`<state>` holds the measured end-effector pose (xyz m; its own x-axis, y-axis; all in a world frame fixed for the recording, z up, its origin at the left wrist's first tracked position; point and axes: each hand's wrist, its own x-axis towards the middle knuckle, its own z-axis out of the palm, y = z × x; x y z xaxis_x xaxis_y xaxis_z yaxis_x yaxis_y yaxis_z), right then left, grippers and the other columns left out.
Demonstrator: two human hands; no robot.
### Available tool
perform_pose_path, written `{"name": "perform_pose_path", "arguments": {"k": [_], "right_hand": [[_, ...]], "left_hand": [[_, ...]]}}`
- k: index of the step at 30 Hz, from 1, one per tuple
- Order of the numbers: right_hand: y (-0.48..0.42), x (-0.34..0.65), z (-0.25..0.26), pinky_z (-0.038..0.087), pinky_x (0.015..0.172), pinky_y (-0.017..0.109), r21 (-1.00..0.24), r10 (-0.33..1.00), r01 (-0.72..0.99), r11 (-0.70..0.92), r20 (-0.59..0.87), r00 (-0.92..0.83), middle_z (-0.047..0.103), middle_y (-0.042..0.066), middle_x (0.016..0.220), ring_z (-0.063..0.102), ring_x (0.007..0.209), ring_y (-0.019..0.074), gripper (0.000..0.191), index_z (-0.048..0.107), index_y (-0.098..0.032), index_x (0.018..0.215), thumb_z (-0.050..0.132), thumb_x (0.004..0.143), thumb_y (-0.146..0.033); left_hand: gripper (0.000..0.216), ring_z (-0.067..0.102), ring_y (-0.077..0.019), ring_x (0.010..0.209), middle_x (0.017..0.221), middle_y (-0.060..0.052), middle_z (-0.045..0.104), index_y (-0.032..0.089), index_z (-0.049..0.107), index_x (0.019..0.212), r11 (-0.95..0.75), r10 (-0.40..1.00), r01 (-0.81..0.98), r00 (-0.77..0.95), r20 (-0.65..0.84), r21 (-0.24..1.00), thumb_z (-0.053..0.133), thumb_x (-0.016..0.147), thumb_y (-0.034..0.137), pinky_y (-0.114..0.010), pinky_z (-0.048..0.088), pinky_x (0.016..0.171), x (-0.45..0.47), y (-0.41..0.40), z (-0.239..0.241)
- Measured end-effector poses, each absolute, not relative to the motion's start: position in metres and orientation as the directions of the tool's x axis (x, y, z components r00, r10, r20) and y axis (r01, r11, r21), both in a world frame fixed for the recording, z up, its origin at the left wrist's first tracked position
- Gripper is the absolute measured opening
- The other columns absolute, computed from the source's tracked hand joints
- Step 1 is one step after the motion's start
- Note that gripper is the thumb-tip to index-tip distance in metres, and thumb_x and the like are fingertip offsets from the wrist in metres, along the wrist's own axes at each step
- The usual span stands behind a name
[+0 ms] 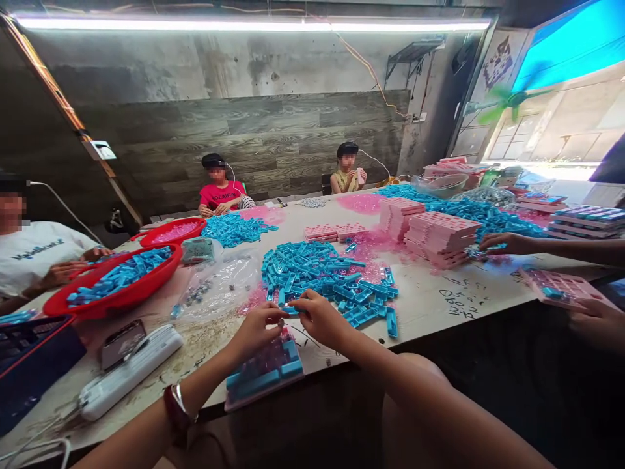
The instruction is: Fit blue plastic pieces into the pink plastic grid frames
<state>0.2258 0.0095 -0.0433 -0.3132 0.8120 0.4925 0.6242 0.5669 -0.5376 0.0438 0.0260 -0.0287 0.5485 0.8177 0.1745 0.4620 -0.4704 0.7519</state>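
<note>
My right hand (322, 318) pinches a small blue plastic piece (293, 311) over the table's front edge. Close against its left end is my left hand (258, 331), thumb and fingers pressed together; a tiny greyish thing shows at its fingertips, too small to name. Below both hands a pink tray (229, 405) lies at the table edge, partly filled with blue pieces (273, 378) and partly covered by my left hand. Just beyond my hands spreads a heap of blue plastic pieces (312, 270), with small pink bits (371, 251) scattered around it.
Left stand a red basin (131, 303) of blue pieces, a clear plastic bag (219, 286) and a white power strip (131, 371). Pink tray stacks (439, 234) rise at right. A co-worker's hand (508, 243) reaches in there; other people sit around the table (430, 296).
</note>
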Motion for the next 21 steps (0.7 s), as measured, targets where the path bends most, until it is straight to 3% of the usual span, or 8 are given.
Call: {"name": "perform_pose_path", "arguments": {"k": [7, 14, 21], "right_hand": [[0.006, 0.223, -0.043, 0.045, 0.077, 0.027, -0.521, 0.802, 0.63, 0.575, 0.51, -0.31, 0.053, 0.008, 0.094, 0.054, 0.08, 0.0136, 0.04, 0.063, -0.018, 0.105, 0.047, 0.073, -0.002], [0.006, 0.223, -0.04, 0.045, 0.076, 0.027, -0.513, 0.805, 0.643, 0.568, 0.509, -0.305, 0.055, 0.009, 0.092, 0.055, 0.081, 0.0147, 0.038, 0.062, -0.016, 0.107, 0.045, 0.076, -0.004], [0.008, 0.22, -0.042, 0.044, 0.078, 0.026, -0.506, 0.808, 0.653, 0.564, 0.504, -0.306, 0.056, 0.008, 0.091, 0.055, 0.083, 0.0143, 0.038, 0.064, -0.017, 0.104, 0.045, 0.074, -0.002]], "left_hand": [[0.01, 0.056, -0.0147, 0.079, 0.084, -0.004, 0.054, 0.013, 0.063, 0.07, -0.437, 0.828, 0.415, 0.533, 0.176, 0.798, 0.055, 0.067, 0.02, -0.028, 0.052, 0.072, 0.042, 0.024, -0.03], [0.035, 0.06, -0.0161, 0.082, 0.089, -0.005, 0.064, 0.015, 0.063, 0.1, -0.44, 0.832, 0.419, 0.522, 0.185, 0.794, 0.057, 0.065, 0.019, -0.034, 0.049, 0.083, 0.039, 0.031, -0.037], [0.032, 0.06, -0.0199, 0.092, 0.1, -0.008, 0.066, 0.013, 0.065, 0.097, -0.385, 0.838, 0.379, 0.525, 0.147, 0.842, 0.056, 0.068, 0.023, -0.034, 0.048, 0.086, 0.038, 0.035, -0.038]]}}
